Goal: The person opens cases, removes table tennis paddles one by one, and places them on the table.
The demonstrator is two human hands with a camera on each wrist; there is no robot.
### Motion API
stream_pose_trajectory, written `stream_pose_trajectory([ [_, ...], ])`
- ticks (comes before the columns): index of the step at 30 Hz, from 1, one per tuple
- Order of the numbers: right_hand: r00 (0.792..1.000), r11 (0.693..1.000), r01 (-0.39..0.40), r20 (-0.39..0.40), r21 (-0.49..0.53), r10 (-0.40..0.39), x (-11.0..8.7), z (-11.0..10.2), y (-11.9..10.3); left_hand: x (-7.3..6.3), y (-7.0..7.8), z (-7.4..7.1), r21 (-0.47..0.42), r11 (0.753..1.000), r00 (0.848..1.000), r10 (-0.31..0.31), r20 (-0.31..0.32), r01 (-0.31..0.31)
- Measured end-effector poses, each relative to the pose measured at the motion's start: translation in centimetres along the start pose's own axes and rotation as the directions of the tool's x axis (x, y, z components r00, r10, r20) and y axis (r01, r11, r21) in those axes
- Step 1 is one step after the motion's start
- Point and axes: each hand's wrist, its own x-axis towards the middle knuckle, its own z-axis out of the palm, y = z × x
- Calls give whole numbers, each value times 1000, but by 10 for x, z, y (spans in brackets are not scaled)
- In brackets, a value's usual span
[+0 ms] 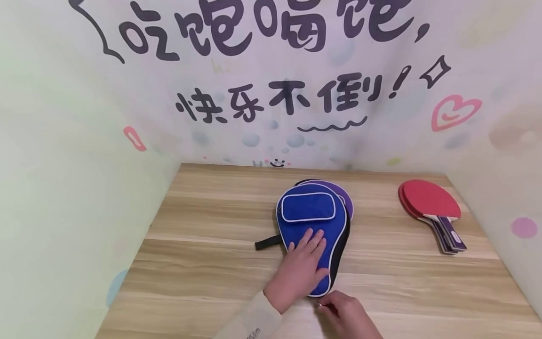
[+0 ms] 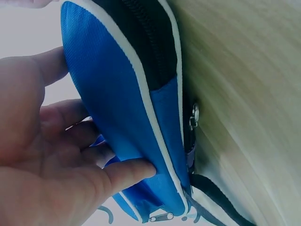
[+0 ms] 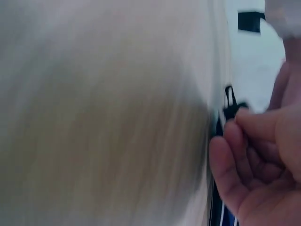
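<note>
A blue paddle case (image 1: 309, 207) with white piping and a front pocket lies on the table, its narrow end toward me. My left hand (image 1: 299, 270) rests flat on its lower half, fingers spread; in the left wrist view the thumb (image 2: 134, 172) lies along its blue side. At the narrow tip my right hand (image 1: 345, 310) pinches a small zipper pull (image 1: 318, 304), mostly covered by the fingertips. A black tab with a loop (image 3: 230, 106) shows by those fingers in the right wrist view. Under the blue case, a purple case (image 1: 345, 195) peeks out at the upper right.
Two red table tennis paddles (image 1: 429, 200) lie stacked at the right of the wood-grain table (image 1: 203, 212), handles toward me. A black strap (image 1: 268, 242) sticks out left of the cases. A printed cloth wall (image 1: 271, 141) stands behind the table, with pale walls on both sides.
</note>
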Motion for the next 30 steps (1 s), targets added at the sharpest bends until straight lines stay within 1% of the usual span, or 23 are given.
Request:
stream_pose_trajectory([
  [3, 995, 996, -87, -56, -13, 86, 1, 13, -12, 1, 0, 3, -3, 1000, 1000, -3, -4, 3],
  [4, 990, 993, -119, -75, -9, 118, 2, 17, -16, 1, 0, 3, -1, 1000, 1000, -3, -5, 3],
  [5, 985, 988, -157, -77, 2, 157, 3, 20, -21, 1, 0, 3, 0, 1000, 1000, -4, -5, 4],
  [7, 973, 979, -204, -102, 24, 205, 5, 26, -27, 1, 0, 3, 3, 1000, 1000, -4, -4, 4],
  [8, 969, 975, -218, -108, 34, 220, 6, 27, -30, 1, 0, 3, 5, 1000, 1000, -6, -2, 6],
  [10, 965, 974, -222, -130, 45, 226, 7, 30, -33, 0, -1, 2, 4, 1000, 1000, -10, 4, 10],
  [12, 966, 975, -218, -130, 52, 223, 8, 30, -33, 0, -1, 1, 0, 1000, 1000, -14, 10, 14],
  [15, 971, 972, -224, -74, 66, 229, 7, 25, -31, -1, -1, 1, -11, 1000, 1000, -17, 13, 17],
  [16, 970, 969, -234, -42, 79, 238, 7, 23, -31, -1, -1, 1, -9, 1000, 1000, -19, 16, 19],
  [17, 968, 964, -248, -4, 94, 249, 7, 20, -30, -1, -1, 1, -6, 1000, 1000, -19, 17, 19],
  [19, 961, 954, -277, 38, 115, 275, 8, 13, -29, -2, -2, 2, -1, 1000, 1000, -17, 14, 17],
  [21, 953, 944, -302, 34, 132, 300, 10, 6, -29, -2, -2, 3, 3, 1000, 1000, -15, 5, 15],
  [22, 948, 939, -316, 20, 138, 317, 11, 1, -29, -2, -2, 3, 3, 1000, 1000, -15, 2, 15],
  [23, 948, 940, -312, -23, 136, 318, 12, -3, -29, -2, -2, 3, -3, 1000, 1000, -13, -6, 13],
  [25, 943, 949, -291, -133, 119, 306, 15, -11, -28, -2, -2, 3, -18, 1000, 1000, -9, -19, 9],
  [28, 924, 964, -258, -272, 71, 267, 20, -25, -20, -2, -3, 3, -31, 999, 1000, -10, -22, 10],
  [29, 919, 966, -253, -300, 50, 256, 22, -31, -16, -2, -2, 3, -36, 999, 1000, -10, -23, 9],
  [30, 914, 965, -262, -312, 31, 258, 25, -37, -12, -2, -2, 4, -37, 999, 1000, -10, -23, 9],
])
